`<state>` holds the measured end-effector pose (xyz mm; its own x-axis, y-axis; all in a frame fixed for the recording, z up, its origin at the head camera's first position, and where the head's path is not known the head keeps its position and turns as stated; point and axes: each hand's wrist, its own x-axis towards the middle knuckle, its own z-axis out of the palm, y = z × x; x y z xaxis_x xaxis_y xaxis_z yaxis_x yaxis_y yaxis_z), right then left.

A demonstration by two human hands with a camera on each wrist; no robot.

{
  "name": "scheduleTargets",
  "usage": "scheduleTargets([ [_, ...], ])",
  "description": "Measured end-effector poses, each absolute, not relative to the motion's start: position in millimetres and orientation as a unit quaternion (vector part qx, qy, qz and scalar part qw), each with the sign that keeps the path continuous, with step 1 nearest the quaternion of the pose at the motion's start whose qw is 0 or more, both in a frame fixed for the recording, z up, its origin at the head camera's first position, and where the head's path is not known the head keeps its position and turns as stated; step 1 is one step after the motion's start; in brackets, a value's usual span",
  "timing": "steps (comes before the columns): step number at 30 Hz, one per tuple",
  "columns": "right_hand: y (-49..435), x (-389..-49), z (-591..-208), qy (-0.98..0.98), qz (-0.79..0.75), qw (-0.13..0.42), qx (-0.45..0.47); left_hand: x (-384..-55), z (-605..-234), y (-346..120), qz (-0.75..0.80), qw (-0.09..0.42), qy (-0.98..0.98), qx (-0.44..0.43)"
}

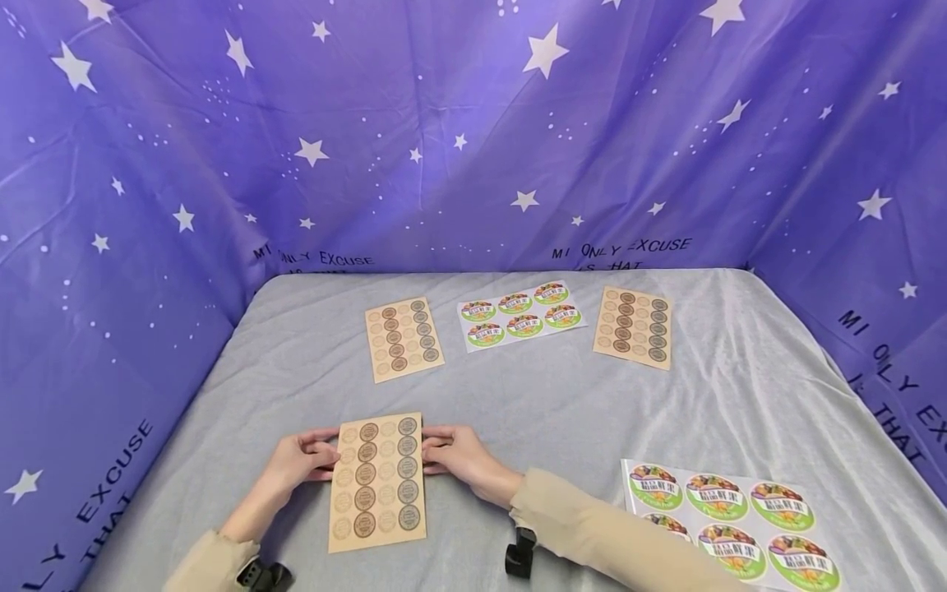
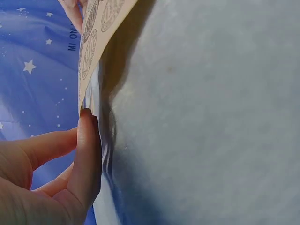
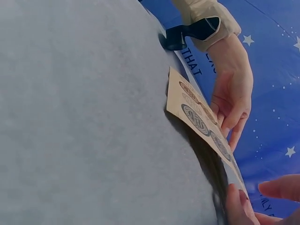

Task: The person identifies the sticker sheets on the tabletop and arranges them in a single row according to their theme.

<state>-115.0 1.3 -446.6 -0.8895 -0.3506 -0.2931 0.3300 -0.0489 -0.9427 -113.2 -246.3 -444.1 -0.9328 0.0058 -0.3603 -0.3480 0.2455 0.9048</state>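
Note:
A brown kraft-paper sticker sheet [image 1: 377, 485], printed with rows of round seals, lies near the front of the grey-covered table. My left hand [image 1: 299, 460] holds its left edge and my right hand [image 1: 459, 459] its right edge, both near the upper half. In the left wrist view the fingertips of the left hand [image 2: 51, 173] meet the edge of the sheet [image 2: 98, 42], which is raised a little off the cloth there. The right wrist view shows the sheet [image 3: 197, 112] bowed slightly, with the right hand [image 3: 262, 204] at its near edge.
Farther back lie two more brown seal sheets [image 1: 404, 339] [image 1: 633, 328], with a white sheet of fruit-label stickers [image 1: 521, 316] between them. Another fruit-label sheet [image 1: 728, 526] sits at front right, partly under the right sleeve [image 1: 592, 522]. Purple star-patterned curtains [image 1: 473, 140] enclose the table.

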Motion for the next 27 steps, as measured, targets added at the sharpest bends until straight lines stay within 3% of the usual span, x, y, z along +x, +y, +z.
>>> scheduleTargets([
  [15,-22.5,-124.5,-430.0,0.657,-0.724,0.209,0.012,-131.0,-432.9,-266.2,0.605,0.131,0.777,-0.111],
  [27,-45.6,-133.9,-444.1,0.639,-0.738,0.218,0.013,-147.7,-451.9,-300.8,0.64,0.121,0.751,-0.107],
])
